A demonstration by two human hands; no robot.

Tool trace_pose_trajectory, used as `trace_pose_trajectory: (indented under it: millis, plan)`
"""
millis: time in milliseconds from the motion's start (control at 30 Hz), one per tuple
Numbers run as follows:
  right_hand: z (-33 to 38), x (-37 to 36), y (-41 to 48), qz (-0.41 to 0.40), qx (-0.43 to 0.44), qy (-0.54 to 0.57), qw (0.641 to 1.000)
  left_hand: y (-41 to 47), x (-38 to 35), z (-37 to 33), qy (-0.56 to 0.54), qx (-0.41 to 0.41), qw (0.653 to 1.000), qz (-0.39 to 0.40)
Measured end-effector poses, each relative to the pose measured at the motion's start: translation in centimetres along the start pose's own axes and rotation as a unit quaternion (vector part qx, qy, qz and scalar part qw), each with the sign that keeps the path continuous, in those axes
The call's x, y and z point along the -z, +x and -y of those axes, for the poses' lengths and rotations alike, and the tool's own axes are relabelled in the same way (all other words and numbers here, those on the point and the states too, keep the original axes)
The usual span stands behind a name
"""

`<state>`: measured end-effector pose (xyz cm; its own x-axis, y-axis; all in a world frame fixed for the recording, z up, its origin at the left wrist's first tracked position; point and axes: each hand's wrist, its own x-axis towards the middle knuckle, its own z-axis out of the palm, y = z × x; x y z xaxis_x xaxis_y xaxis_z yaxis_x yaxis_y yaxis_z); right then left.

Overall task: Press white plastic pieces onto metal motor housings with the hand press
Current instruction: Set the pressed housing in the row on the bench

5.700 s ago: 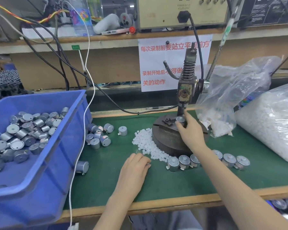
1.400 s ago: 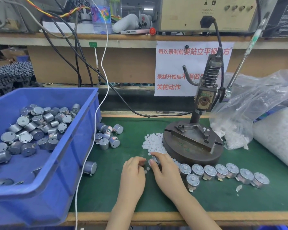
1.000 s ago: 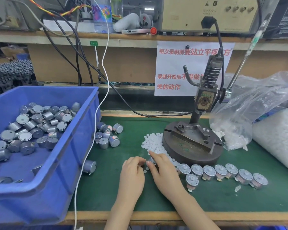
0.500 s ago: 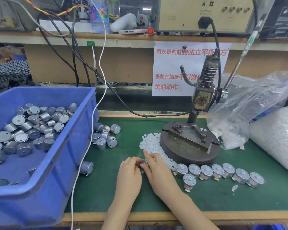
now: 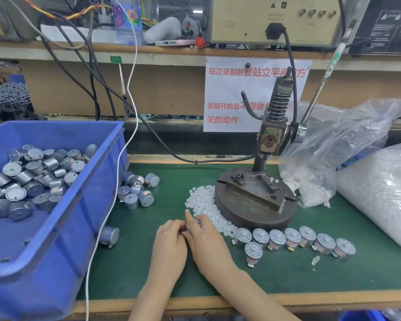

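Note:
My right hand (image 5: 206, 242) holds a small metal motor housing (image 5: 193, 225) on the green mat, just in front of the pile of white plastic pieces (image 5: 200, 201). My left hand (image 5: 170, 246) meets it from the left, fingertips curled at the housing; whether they pinch a white piece is hidden. The hand press (image 5: 256, 193) stands behind them with its round base bare under the ram. A row of housings with white pieces on top (image 5: 292, 238) lies in front of the base.
A blue bin (image 5: 97, 181) of metal housings stands at the left, with a loose cluster of housings (image 5: 137, 188) beside it. Two plastic bags of white pieces (image 5: 380, 193) fill the right. A white cable (image 5: 107, 212) hangs over the bin. The press lever (image 5: 322, 84) slants up right.
5.7 s ago my right hand was at the press base with a housing; since then it has come down to meet my left hand by the white pile, and both stay there.

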<state>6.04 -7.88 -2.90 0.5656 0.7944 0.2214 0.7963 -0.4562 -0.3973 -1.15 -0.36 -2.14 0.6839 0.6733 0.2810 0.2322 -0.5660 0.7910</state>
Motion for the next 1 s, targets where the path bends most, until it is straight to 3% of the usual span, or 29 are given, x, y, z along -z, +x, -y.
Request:
trace_pose_trajectory:
  millis: [300,400,633,800,1000]
  plan:
    - [-0.1,0.8,-0.4,-0.11,-0.039,0.199,0.973,-0.6,-0.1,-0.3,-0.019,-0.082,0.995,0.044]
    - [-0.1,1.1,-0.6,-0.124,-0.051,0.241,0.961,-0.6,-0.3,-0.5,-0.051,-0.072,0.995,0.045]
    - [0.1,1.5,-1.1,-0.116,-0.066,0.312,0.941,-0.5,0.0,-0.3,-0.095,-0.026,0.994,0.045]
    - [0.3,1.8,-1.3,-0.11,-0.044,0.315,0.942,-0.7,0.1,-0.1,-0.062,-0.064,0.996,0.017]
    - [0.1,2.3,-1.2,-0.095,-0.08,0.399,0.908,-0.6,0.1,-0.2,-0.112,-0.047,0.993,0.008]
